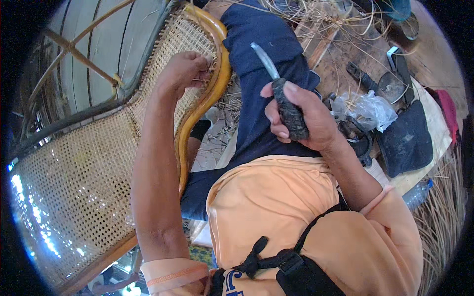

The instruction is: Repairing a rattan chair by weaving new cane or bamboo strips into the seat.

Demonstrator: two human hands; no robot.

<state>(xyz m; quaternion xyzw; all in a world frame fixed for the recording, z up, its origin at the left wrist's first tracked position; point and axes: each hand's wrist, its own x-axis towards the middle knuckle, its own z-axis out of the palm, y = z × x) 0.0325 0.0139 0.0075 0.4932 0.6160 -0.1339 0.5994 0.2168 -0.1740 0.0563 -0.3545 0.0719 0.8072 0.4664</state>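
Observation:
A woven cane panel (pixel 79 172) spans a curved frame on my left, bordered by a glossy yellow-brown rattan pole (pixel 221 74) and a dark pole (pixel 74 117). My left hand (pixel 185 71) is closed at the upper weave, close to the yellow-brown pole, pinching a pale cane strand that is mostly hidden by the fingers. Above my lap, my right hand (pixel 308 116) grips a hand tool (pixel 290 111) with a black wrapped handle. Its curved, shiny metal blade (pixel 266 61) points up and away, apart from the panel.
Loose cane strands (pixel 331 15) lie scattered at the far side. To my right are a clear plastic bag (pixel 365 111), a dark cloth pouch (pixel 406 140), a plastic bottle (pixel 418 193) and a bundle of long dry strands (pixel 442 217). Crossed rattan poles (pixel 69 47) stand at far left.

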